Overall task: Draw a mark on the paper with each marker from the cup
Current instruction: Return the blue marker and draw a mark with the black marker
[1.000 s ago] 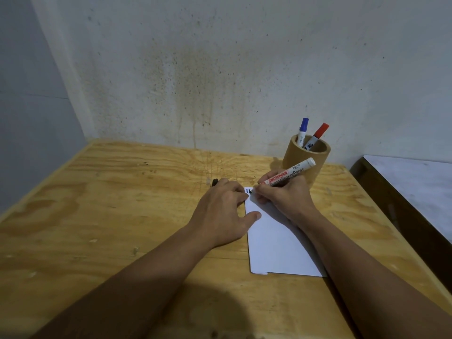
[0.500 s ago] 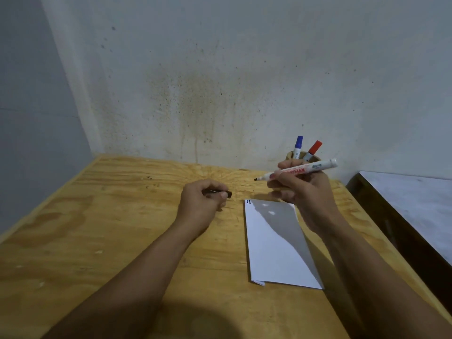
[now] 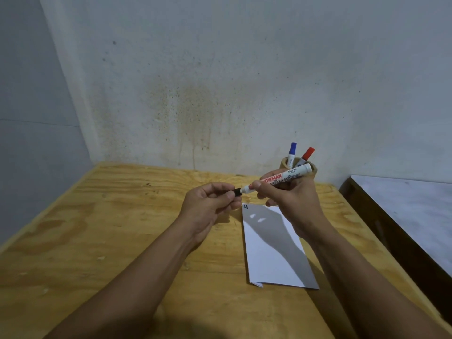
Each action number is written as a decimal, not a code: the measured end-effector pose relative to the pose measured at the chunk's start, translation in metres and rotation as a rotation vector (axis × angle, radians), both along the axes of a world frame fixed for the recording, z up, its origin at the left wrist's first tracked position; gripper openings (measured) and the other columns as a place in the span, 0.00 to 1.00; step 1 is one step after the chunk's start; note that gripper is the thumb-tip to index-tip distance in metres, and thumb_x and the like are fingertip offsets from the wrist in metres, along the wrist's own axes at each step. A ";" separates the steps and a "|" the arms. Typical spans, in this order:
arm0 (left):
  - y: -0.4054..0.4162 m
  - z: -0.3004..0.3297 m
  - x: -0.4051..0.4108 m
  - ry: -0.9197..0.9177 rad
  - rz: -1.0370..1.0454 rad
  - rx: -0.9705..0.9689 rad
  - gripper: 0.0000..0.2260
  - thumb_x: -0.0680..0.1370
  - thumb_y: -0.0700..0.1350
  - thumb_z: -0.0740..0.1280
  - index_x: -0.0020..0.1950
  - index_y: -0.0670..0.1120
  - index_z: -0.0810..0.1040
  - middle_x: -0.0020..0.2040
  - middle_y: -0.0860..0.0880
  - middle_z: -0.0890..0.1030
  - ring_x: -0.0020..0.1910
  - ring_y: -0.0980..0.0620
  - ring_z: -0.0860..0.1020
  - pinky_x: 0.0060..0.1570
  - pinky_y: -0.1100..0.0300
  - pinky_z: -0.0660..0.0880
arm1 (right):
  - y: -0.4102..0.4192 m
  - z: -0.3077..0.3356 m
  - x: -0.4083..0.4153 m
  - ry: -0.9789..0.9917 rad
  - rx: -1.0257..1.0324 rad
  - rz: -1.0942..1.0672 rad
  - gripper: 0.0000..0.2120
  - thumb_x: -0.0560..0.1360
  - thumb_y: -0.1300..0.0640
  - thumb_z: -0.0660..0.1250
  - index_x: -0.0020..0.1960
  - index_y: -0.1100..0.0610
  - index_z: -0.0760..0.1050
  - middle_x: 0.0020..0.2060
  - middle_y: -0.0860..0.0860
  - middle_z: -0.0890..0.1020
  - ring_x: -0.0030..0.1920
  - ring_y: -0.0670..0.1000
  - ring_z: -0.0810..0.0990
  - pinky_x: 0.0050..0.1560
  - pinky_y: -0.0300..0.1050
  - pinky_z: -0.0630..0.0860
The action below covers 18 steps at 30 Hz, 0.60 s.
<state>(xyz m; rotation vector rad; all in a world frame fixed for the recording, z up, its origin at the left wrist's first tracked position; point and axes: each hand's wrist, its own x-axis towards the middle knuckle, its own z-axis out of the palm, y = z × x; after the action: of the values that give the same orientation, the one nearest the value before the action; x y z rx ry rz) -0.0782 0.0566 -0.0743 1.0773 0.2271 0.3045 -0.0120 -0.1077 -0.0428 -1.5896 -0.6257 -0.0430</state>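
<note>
My right hand point(image 3: 291, 199) grips a white marker point(image 3: 281, 178) held level above the table, tip pointing left. My left hand point(image 3: 210, 204) pinches the black cap point(image 3: 237, 191), which sits over the marker's tip. Below the hands lies a white sheet of paper point(image 3: 269, 255) with two short black marks point(image 3: 245, 206) at its far left corner. A tan wooden cup point(image 3: 285, 162) stands behind my right hand, partly hidden by it. A blue-capped marker point(image 3: 292, 151) and a red-capped marker point(image 3: 306, 155) stick out of it.
The plywood table point(image 3: 122, 228) meets a stained wall at the back and a grey wall on the left. A second, dark-edged table with a pale top point(image 3: 415, 211) stands close on the right, with a gap between.
My right hand lifted the marker off the paper and turned it level. My left hand came off the sheet and brought the black cap onto the marker's tip.
</note>
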 end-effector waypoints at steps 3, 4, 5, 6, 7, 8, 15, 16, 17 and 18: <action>-0.006 0.005 0.005 -0.013 -0.012 -0.033 0.06 0.71 0.28 0.68 0.42 0.37 0.80 0.40 0.38 0.84 0.37 0.46 0.84 0.36 0.62 0.81 | -0.008 0.006 0.002 -0.021 -0.057 0.010 0.12 0.68 0.61 0.77 0.46 0.68 0.80 0.35 0.60 0.84 0.35 0.50 0.84 0.34 0.41 0.79; -0.010 0.008 0.008 -0.021 -0.021 -0.034 0.05 0.71 0.28 0.68 0.42 0.37 0.80 0.40 0.38 0.84 0.37 0.46 0.84 0.37 0.62 0.81 | -0.009 0.010 0.004 -0.007 -0.058 0.017 0.13 0.68 0.62 0.77 0.48 0.69 0.80 0.35 0.59 0.84 0.35 0.49 0.84 0.35 0.41 0.79; -0.011 0.009 0.008 -0.027 -0.022 -0.043 0.05 0.70 0.28 0.68 0.42 0.37 0.79 0.39 0.38 0.84 0.37 0.45 0.84 0.37 0.61 0.81 | -0.010 0.012 0.004 0.017 -0.043 0.023 0.14 0.68 0.63 0.77 0.48 0.70 0.80 0.35 0.58 0.84 0.35 0.49 0.84 0.36 0.42 0.80; -0.028 0.023 0.015 -0.054 -0.055 -0.033 0.05 0.70 0.28 0.68 0.42 0.37 0.79 0.39 0.39 0.84 0.37 0.45 0.84 0.38 0.61 0.81 | -0.030 0.025 0.004 0.008 0.006 -0.020 0.14 0.67 0.64 0.77 0.48 0.71 0.79 0.35 0.59 0.84 0.35 0.51 0.84 0.37 0.45 0.81; -0.048 0.038 0.021 -0.085 -0.084 -0.020 0.06 0.70 0.28 0.68 0.42 0.37 0.79 0.38 0.39 0.84 0.37 0.45 0.84 0.38 0.60 0.82 | -0.049 0.039 0.004 -0.025 0.034 -0.067 0.13 0.67 0.65 0.77 0.48 0.71 0.80 0.36 0.62 0.84 0.36 0.56 0.84 0.39 0.53 0.82; -0.050 0.040 0.021 -0.096 -0.070 -0.007 0.06 0.70 0.28 0.69 0.42 0.37 0.79 0.37 0.40 0.84 0.37 0.45 0.84 0.39 0.60 0.82 | -0.049 0.042 0.005 -0.018 0.046 -0.069 0.12 0.67 0.65 0.77 0.47 0.70 0.80 0.37 0.65 0.84 0.38 0.63 0.83 0.42 0.61 0.81; -0.056 0.040 0.021 -0.096 0.005 0.037 0.06 0.70 0.30 0.71 0.44 0.36 0.79 0.40 0.38 0.84 0.40 0.42 0.84 0.43 0.57 0.82 | -0.044 0.039 0.009 0.012 -0.071 -0.068 0.06 0.73 0.60 0.73 0.47 0.62 0.81 0.44 0.60 0.86 0.46 0.54 0.85 0.52 0.53 0.81; -0.059 0.040 0.021 -0.073 0.033 0.111 0.07 0.69 0.32 0.72 0.45 0.37 0.80 0.42 0.39 0.85 0.42 0.43 0.84 0.43 0.56 0.82 | -0.044 0.038 0.013 0.023 -0.084 -0.063 0.07 0.75 0.58 0.71 0.49 0.62 0.81 0.45 0.58 0.86 0.49 0.53 0.85 0.52 0.52 0.81; -0.062 0.038 0.024 -0.038 0.085 0.255 0.08 0.69 0.35 0.74 0.47 0.40 0.81 0.44 0.42 0.85 0.43 0.46 0.84 0.43 0.57 0.81 | -0.046 0.040 0.017 0.044 -0.075 -0.065 0.08 0.77 0.57 0.68 0.51 0.62 0.79 0.46 0.56 0.86 0.51 0.53 0.84 0.53 0.51 0.81; -0.065 0.038 0.027 -0.002 0.149 0.434 0.08 0.70 0.39 0.74 0.48 0.44 0.81 0.46 0.47 0.84 0.45 0.50 0.83 0.43 0.59 0.80 | -0.049 0.044 0.023 0.065 -0.055 -0.079 0.09 0.79 0.56 0.65 0.52 0.62 0.77 0.46 0.55 0.86 0.52 0.53 0.84 0.53 0.51 0.79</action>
<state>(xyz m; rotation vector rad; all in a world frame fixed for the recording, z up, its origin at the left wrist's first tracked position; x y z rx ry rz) -0.0512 -0.0087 -0.0362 1.4918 0.2458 0.5036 0.0115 -0.1570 0.0009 -1.6622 -0.5177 -0.0331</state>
